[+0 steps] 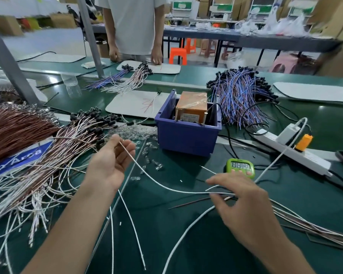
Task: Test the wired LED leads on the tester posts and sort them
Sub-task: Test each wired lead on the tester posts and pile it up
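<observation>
Seemingly both hands, left hand (pixel 109 165) and right hand (pixel 244 202), pinch thin white wire (pixel 166 185).

Green-topped workbench (pixel 186 224) fills foreground. Grey metal post (pixel 7 62) rises at 10 o'clock, second slimmer post (pixel 91 36) at 11. Second long grey table (pixel 246 39) across aisle at 1 o'clock, littered with clear plastic bags (pixel 281 24). Orange plastic stools (pixel 178 55) under it at 12; pink stool (pixel 283 64) at 2. Cardboard boxes (pixel 333 14) stacked at 2 o'clock, more far left. Shelving at back, blurred, possibly with green-and-white signs (pixel 181 5). Pale floor, even overhead light.
</observation>
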The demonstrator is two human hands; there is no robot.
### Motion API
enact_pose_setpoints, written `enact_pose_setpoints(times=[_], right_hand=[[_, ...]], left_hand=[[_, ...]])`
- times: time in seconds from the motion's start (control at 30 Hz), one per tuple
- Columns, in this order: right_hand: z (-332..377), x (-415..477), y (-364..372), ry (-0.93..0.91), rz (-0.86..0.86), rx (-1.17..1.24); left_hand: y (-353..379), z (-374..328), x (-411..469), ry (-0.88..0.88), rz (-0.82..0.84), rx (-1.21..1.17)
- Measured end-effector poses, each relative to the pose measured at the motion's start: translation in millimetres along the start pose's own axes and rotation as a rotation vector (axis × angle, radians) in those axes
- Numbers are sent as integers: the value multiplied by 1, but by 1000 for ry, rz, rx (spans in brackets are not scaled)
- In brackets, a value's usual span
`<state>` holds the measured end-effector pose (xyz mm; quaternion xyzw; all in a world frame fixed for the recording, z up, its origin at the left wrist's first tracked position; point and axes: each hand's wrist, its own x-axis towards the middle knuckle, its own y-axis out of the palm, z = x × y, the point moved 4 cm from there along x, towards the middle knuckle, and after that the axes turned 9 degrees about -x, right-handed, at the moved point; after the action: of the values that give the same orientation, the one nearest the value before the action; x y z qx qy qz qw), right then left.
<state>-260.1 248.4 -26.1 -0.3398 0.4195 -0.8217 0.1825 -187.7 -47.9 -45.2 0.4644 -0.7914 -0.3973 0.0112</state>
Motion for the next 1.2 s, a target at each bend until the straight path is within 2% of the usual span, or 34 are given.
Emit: enact_pose_setpoints(times=[0.2, 0.3, 0.43, 0.67, 0.9, 1.0, 1.2], right_hand=[[27, 15, 35, 10, 129, 102], [40, 21, 40, -105, 216, 48], [44, 19, 55, -149, 361, -125], [37, 17, 63, -108, 338, -196], [34, 15, 74, -152, 399, -402], [32, 14, 73, -142, 391, -441], [28, 18, 61, -121, 352, -384]], left_hand=[[-6, 12, -2, 201, -57, 217], [-6, 17, -3, 257, -57, 303], [-4, 25, -1, 255, -45, 339], [-1, 34, 4, 173, 67, 393], [-6, 46, 5, 118, 190, 595], [-6, 47, 3, 215, 199, 657], [-5, 42, -9, 524, 236, 972]])
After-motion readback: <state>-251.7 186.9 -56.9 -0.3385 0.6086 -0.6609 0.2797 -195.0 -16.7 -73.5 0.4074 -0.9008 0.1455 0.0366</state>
